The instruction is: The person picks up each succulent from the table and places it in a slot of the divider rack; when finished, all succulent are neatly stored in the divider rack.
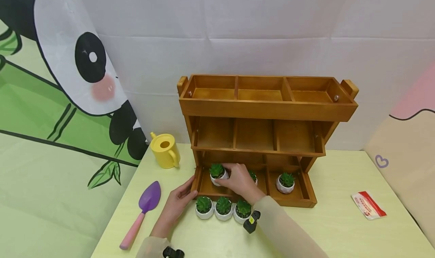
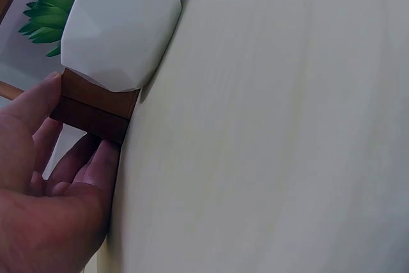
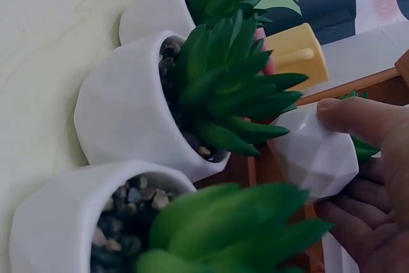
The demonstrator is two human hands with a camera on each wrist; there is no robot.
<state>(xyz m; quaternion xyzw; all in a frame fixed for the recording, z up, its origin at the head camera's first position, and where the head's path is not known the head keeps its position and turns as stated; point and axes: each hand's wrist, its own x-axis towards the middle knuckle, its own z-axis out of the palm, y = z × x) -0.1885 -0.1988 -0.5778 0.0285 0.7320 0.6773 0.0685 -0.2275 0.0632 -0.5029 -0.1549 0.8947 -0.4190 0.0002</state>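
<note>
My right hand [image 1: 240, 181] pinches a small potted succulent [image 1: 216, 170] by its white faceted pot, between thumb and fingers, at the left compartment of the bottom tier. In the right wrist view the thumb presses the side of that pot [image 3: 314, 151]. My left hand [image 1: 177, 204] grips the front left corner of the wooden shelf [image 1: 268, 108], thumb at the front and fingers along the side. Another succulent [image 1: 252, 175] in the middle compartment is partly hidden behind my right hand. A further succulent [image 1: 285, 182] stands in the right compartment.
Three potted succulents [image 1: 223, 208] stand in a row before the shelf, under my right forearm. At the left are a yellow watering can [image 1: 165, 151] and a purple trowel [image 1: 149, 197] with a pink handle. A red-and-white packet [image 1: 368, 205] lies on the right.
</note>
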